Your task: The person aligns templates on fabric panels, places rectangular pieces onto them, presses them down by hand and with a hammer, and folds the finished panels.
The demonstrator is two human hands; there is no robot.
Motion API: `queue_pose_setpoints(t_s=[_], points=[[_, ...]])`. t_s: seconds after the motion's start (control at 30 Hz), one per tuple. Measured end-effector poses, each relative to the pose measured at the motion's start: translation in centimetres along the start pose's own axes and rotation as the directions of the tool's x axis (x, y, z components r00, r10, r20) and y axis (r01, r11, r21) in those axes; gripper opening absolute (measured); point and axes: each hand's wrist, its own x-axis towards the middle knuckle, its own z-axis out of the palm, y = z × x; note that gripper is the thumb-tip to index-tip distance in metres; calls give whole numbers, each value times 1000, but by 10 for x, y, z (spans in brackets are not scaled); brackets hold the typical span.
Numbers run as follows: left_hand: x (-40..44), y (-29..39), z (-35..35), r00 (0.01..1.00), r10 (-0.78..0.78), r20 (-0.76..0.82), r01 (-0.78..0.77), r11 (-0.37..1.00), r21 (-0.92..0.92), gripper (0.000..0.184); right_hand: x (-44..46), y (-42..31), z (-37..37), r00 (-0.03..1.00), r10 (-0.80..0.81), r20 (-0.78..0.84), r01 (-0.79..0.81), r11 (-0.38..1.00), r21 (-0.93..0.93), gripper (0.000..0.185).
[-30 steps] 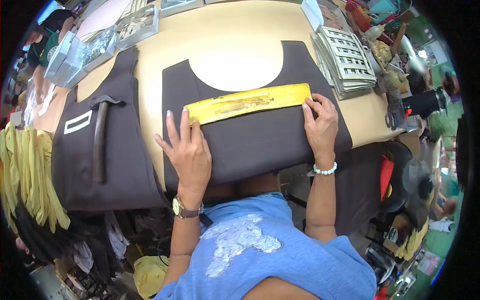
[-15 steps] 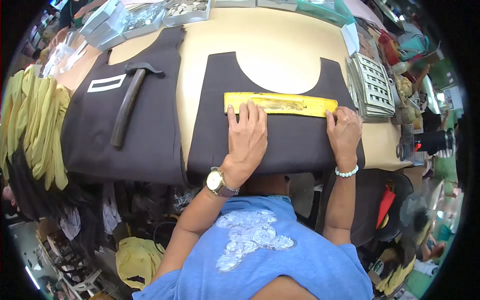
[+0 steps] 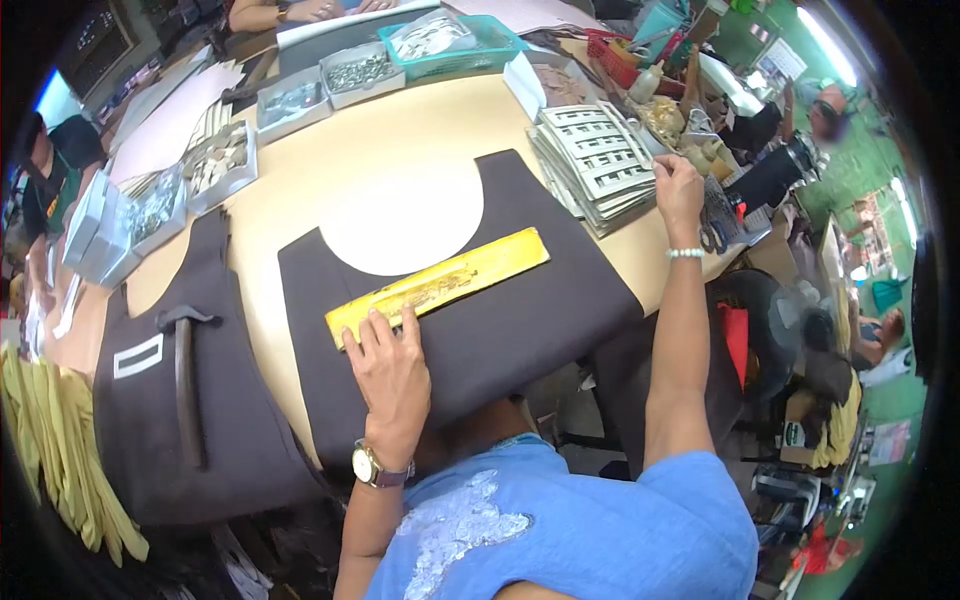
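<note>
My left hand (image 3: 388, 378) lies with its fingers spread on the left end of a yellow strip-shaped template (image 3: 440, 285). That template rests slantwise across a dark fabric piece (image 3: 480, 330) with a curved cutout. My right hand (image 3: 679, 192) is at the right edge of a stack of pale sheets with dark rectangular cutouts (image 3: 600, 150), its thumb and fingertips pressed together at the top sheet's edge. To the left, a hammer (image 3: 187, 390) lies on a second dark fabric stack (image 3: 140, 430) beside a white rectangular frame (image 3: 138, 356).
Grey trays of small parts (image 3: 362, 72) and a teal basket (image 3: 490, 45) stand at the back. Yellow cloth strips (image 3: 60, 440) hang at the left edge. Scissors (image 3: 713, 236) and a red basket (image 3: 610, 52) are at the right. Other people sit beyond the table.
My right hand has left the template's right end and moved right and up to the sheet stack. My left hand stays on the template. The camera view has turned and shifted.
</note>
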Motion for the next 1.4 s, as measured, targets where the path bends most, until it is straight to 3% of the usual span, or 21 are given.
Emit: queue_pose_setpoints(t_s=[0.07,0.2,0.33,0.4,0.43,0.53,0.63,0.73,0.8,0.83,0.87,0.93,1.03,1.13,1.4], points=[[0,1,1,1000,-16,4,16,1000,-12,38,15,11,6,992,113,61,-109,992,-71,21],[0,1,3,1000,-11,-15,10,1000,-6,37,19,13,14,964,165,206,-138,980,-142,30],[1,1,1,1000,-21,-11,21,999,-28,40,18,16,19,972,160,169,-129,975,-181,30],[1,0,0,1000,-20,22,21,998,-52,36,23,13,22,987,86,135,-30,927,-373,28],[2,-1,1,999,3,-33,-4,1000,-22,37,23,11,23,991,44,128,21,886,-462,27],[4,-7,-1,999,35,-23,-36,998,-47,40,23,-11,7,991,-137,-6,125,923,-363,20],[11,-14,-8,998,66,1,-66,995,-78,34,14,-47,-12,895,-351,-276,361,932,-15,22],[20,-30,-11,997,68,32,-59,974,-219,27,-18,-81,-37,838,-451,-307,505,855,122,27],[24,-47,-15,997,27,71,2,922,-387,25,-55,-97,-44,983,-166,-75,177,775,607,27],[25,-57,-13,999,19,38,2,871,-490,25,-75,-111,-55,992,-81,102,-3,773,635,30],[27,-64,-19,984,-41,172,135,802,-582,32,-90,-115,-53,975,-103,195,-94,604,791,39],[25,-77,-11,969,-66,237,229,592,-773,40,-119,-117,-49,895,-132,426,-310,503,807,48],[24,-81,-10,951,-79,298,300,456,-838,50,-152,-117,-28,738,-117,665,-571,419,707,49],[21,-85,-4,967,-33,254,237,493,-837,55,-166,-126,-17,681,-79,728,-609,492,622,48],[18,-85,-10,965,32,260,200,552,-809,78,-170,-139,-5,695,7,719,-579,599,554,50]])
